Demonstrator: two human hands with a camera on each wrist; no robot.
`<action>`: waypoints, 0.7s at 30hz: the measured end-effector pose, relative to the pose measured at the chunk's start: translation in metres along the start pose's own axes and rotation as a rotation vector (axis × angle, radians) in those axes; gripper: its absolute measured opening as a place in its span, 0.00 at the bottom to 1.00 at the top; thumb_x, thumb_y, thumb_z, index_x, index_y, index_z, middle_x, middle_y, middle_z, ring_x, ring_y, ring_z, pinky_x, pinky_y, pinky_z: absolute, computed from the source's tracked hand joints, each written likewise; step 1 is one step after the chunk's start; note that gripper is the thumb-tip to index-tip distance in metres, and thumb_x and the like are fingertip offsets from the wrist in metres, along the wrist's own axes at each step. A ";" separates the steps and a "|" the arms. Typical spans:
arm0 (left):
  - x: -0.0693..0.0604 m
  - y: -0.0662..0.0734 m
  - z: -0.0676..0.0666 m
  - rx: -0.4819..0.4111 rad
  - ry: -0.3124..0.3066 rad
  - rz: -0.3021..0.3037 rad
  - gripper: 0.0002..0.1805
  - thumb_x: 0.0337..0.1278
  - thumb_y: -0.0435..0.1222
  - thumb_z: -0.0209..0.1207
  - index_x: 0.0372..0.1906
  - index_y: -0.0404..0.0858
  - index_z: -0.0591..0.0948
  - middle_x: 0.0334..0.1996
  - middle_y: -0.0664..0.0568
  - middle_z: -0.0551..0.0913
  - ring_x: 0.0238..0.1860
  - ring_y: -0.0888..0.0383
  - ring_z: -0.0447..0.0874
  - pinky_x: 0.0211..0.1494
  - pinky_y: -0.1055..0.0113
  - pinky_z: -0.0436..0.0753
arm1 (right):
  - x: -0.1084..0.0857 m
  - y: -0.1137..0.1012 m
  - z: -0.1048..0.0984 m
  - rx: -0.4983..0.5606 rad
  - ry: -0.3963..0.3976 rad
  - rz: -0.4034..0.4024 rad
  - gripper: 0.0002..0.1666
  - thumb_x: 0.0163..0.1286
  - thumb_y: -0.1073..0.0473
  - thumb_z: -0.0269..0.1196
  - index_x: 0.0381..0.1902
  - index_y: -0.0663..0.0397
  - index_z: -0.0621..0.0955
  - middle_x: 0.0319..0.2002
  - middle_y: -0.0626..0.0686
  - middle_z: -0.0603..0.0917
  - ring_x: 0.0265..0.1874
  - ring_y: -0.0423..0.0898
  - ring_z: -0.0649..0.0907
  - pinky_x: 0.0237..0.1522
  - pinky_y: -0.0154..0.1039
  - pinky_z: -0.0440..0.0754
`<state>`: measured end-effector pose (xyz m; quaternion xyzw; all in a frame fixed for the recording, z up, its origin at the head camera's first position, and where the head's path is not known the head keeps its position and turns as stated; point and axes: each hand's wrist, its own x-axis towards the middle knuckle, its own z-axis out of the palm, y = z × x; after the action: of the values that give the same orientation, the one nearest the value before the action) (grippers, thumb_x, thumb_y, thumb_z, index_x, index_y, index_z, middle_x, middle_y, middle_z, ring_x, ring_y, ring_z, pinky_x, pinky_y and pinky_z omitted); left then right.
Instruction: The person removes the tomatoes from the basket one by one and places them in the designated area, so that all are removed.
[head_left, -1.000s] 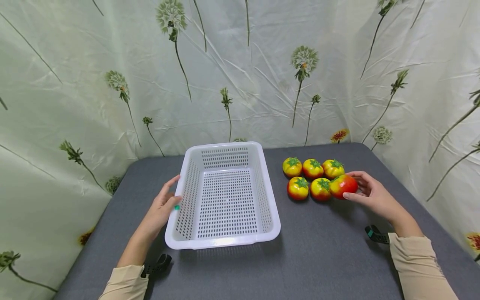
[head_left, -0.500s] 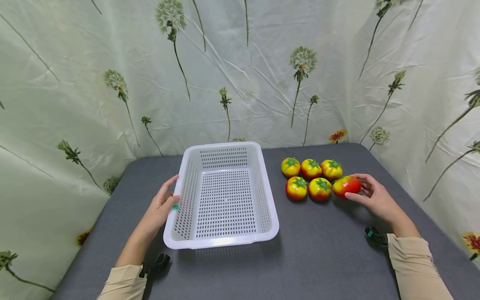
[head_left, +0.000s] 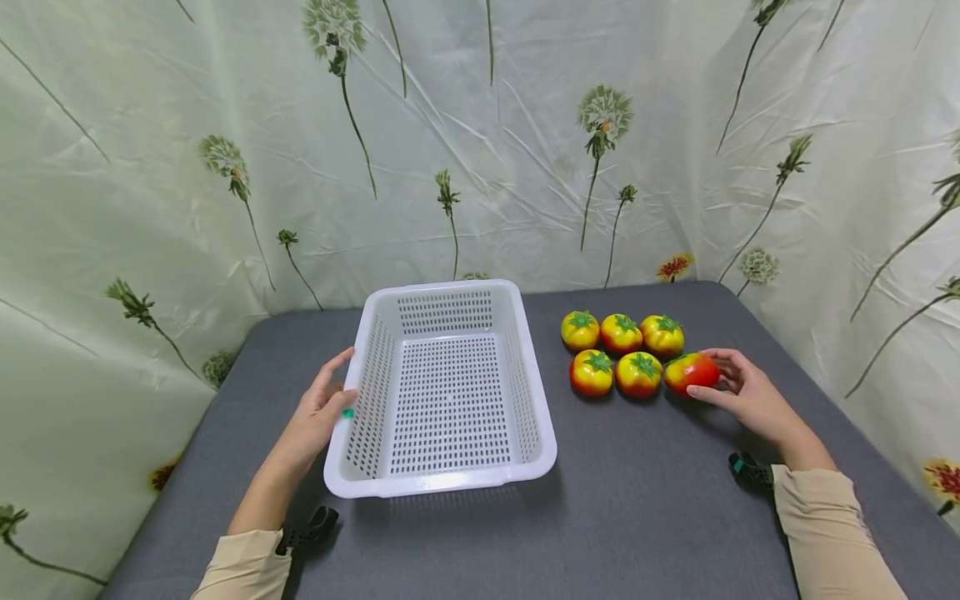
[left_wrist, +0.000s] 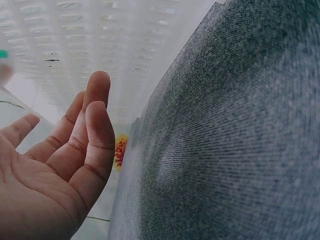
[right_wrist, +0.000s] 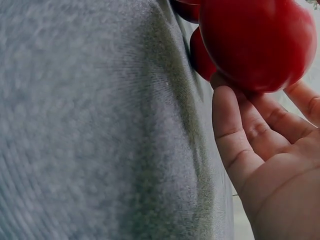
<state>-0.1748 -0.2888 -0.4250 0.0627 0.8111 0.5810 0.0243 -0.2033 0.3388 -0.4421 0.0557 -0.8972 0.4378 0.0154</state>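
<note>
In the head view, my right hand (head_left: 750,400) holds a red-and-yellow tomato (head_left: 691,374) at the right end of the nearer row, its thumb in front and its fingers behind. The same tomato (right_wrist: 257,42) looks glossy red in the right wrist view; whether it bears on the table I cannot tell. My left hand (head_left: 318,414) is at the left rim of a white perforated plastic basket (head_left: 534,367), its thumb and index finger touching the rim. Below them, the other fingers (left_wrist: 100,125) are loosely bent beside the basket's outer wall, seen in the left wrist view.
Several more tomatoes (head_left: 591,374) stand in two rows, green leafy tops up, between the basket and my right hand. A dark grey cloth (head_left: 615,508) covers the table. Behind and at both sides hangs a pale curtain (head_left: 495,167) with printed dandelions.
My right hand has moved the tomato slightly right, away from its neighbour, and tipped it a little; over the last half second it stays nearly still. Left hand and basket keep their places.
</note>
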 end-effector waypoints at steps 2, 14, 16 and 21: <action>0.000 0.000 0.000 0.001 -0.002 0.001 0.37 0.85 0.36 0.45 0.89 0.57 0.48 0.65 0.28 0.74 0.51 0.46 0.88 0.44 0.55 0.91 | 0.000 0.000 0.000 -0.004 -0.002 0.013 0.42 0.75 0.53 0.71 0.75 0.64 0.65 0.61 0.56 0.82 0.44 0.23 0.78 0.44 0.20 0.78; 0.000 -0.002 0.000 0.023 -0.005 0.020 0.37 0.85 0.37 0.45 0.89 0.56 0.48 0.65 0.27 0.74 0.51 0.48 0.88 0.44 0.55 0.91 | 0.002 0.003 0.004 0.009 -0.051 0.044 0.48 0.74 0.52 0.72 0.78 0.67 0.60 0.71 0.72 0.71 0.47 0.16 0.73 0.46 0.15 0.76; 0.000 -0.002 0.000 0.025 -0.006 0.022 0.37 0.85 0.37 0.45 0.89 0.56 0.48 0.66 0.27 0.74 0.51 0.49 0.88 0.44 0.55 0.91 | 0.003 0.003 0.004 0.015 -0.063 0.046 0.49 0.74 0.52 0.72 0.78 0.68 0.58 0.72 0.73 0.70 0.47 0.15 0.72 0.47 0.14 0.75; 0.000 -0.001 0.000 0.015 -0.009 0.017 0.37 0.85 0.37 0.45 0.88 0.55 0.48 0.65 0.27 0.74 0.50 0.49 0.87 0.44 0.55 0.91 | 0.002 0.006 0.002 -0.017 -0.063 0.045 0.51 0.74 0.51 0.72 0.78 0.69 0.57 0.72 0.75 0.70 0.56 0.32 0.80 0.47 0.13 0.74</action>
<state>-0.1747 -0.2891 -0.4262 0.0723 0.8147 0.5749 0.0227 -0.2057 0.3406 -0.4481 0.0490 -0.9020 0.4283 -0.0223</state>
